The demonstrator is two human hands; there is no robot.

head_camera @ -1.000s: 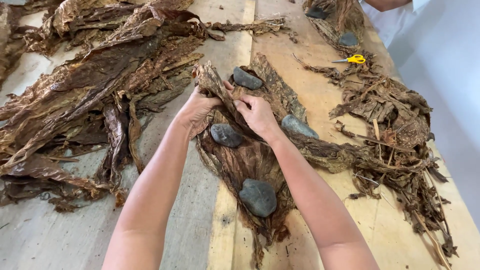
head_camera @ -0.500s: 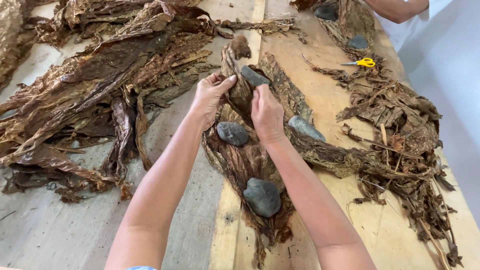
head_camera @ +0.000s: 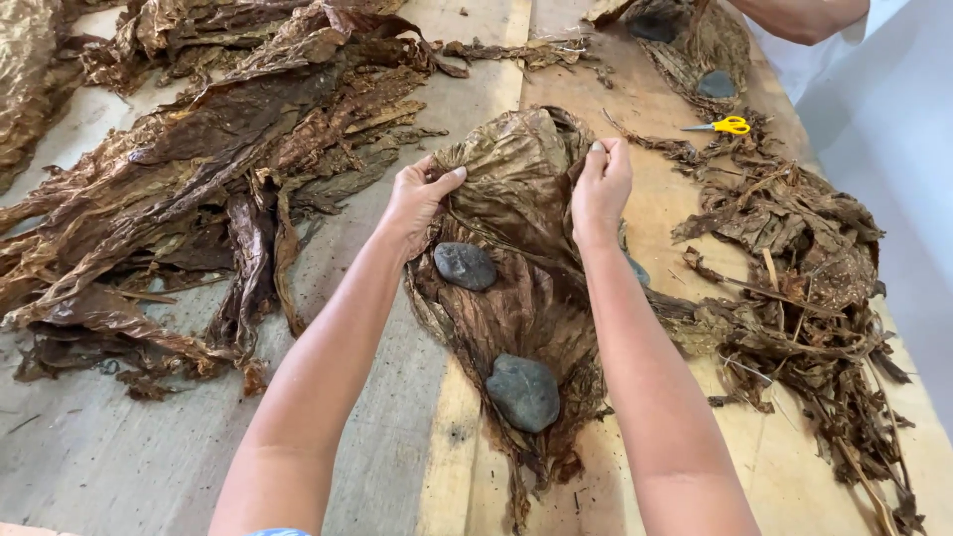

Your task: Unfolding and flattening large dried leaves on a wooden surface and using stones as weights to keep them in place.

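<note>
Dried brown leaf (head_camera: 516, 258) lies flat on the wooden desk (head_camera: 417, 417), pinned by two grey stones: nearest stone (head_camera: 523, 391) at the stem end, second stone (head_camera: 465, 265) mid-leaf, likely as weights against curling. Left hand (head_camera: 417, 199) and right hand (head_camera: 602, 184) grip the far edge, fingers clamped on the leaf, spreading it wide. Heaped leaves (head_camera: 199, 169) crowd left; stem scraps (head_camera: 794, 258) right. Beyond, yellow scissors (head_camera: 730, 125), another person's arm (head_camera: 804, 15).
</note>
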